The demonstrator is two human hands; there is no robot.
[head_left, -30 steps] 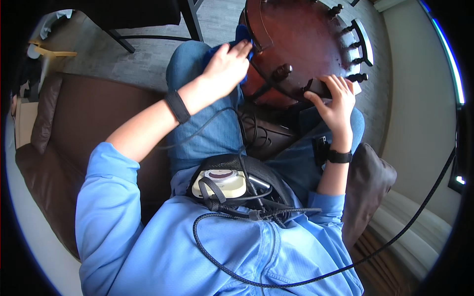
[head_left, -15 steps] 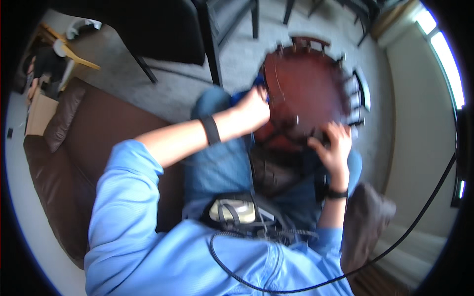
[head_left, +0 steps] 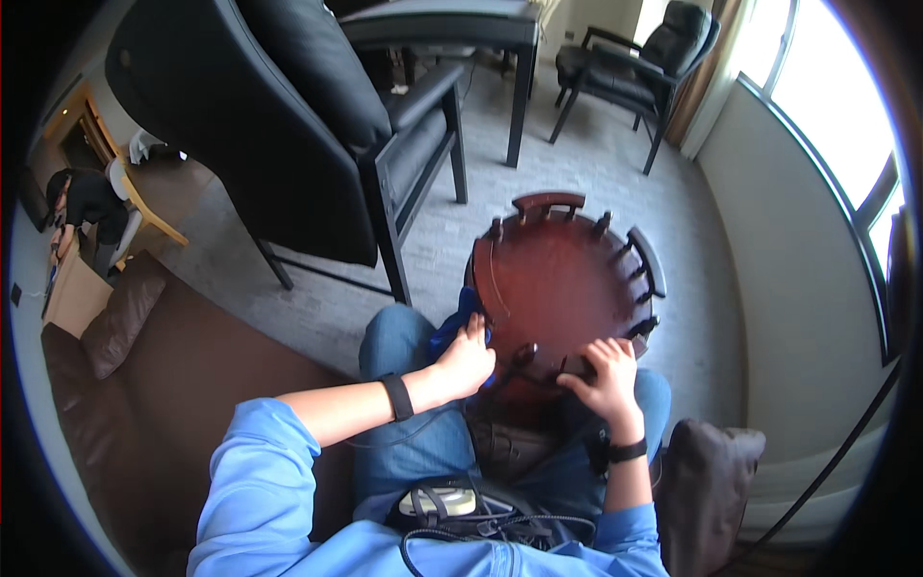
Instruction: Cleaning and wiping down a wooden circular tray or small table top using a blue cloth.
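Note:
Between my knees stands a small round reddish-brown wooden table (head_left: pixel 562 288), with short curved rails on turned spindles around its top. My left hand (head_left: pixel 463 362) is at the table's left edge, its fingers closed on a blue cloth (head_left: pixel 450 333) pressed against the side. Part of the cloth is hidden behind that hand. On the near right rim, my right hand (head_left: pixel 606 381) grips a rail, thumb on the near side and fingers over the top. A thin, string-like line (head_left: pixel 494 274) runs along the left part of the tabletop.
A black armchair (head_left: pixel 260 144) stands ahead left, near a dark table (head_left: pixel 442 27). Another black armchair (head_left: pixel 639 67) is farther back. To my left is a brown sofa (head_left: pixel 212 385); a brown cushion (head_left: pixel 713 490) lies right. A person (head_left: pixel 88 213) bends over at far left.
The view has tilted upward, so the round table and both hands sit lower in the picture. The blur has eased. Both hands remain at the table's edges.

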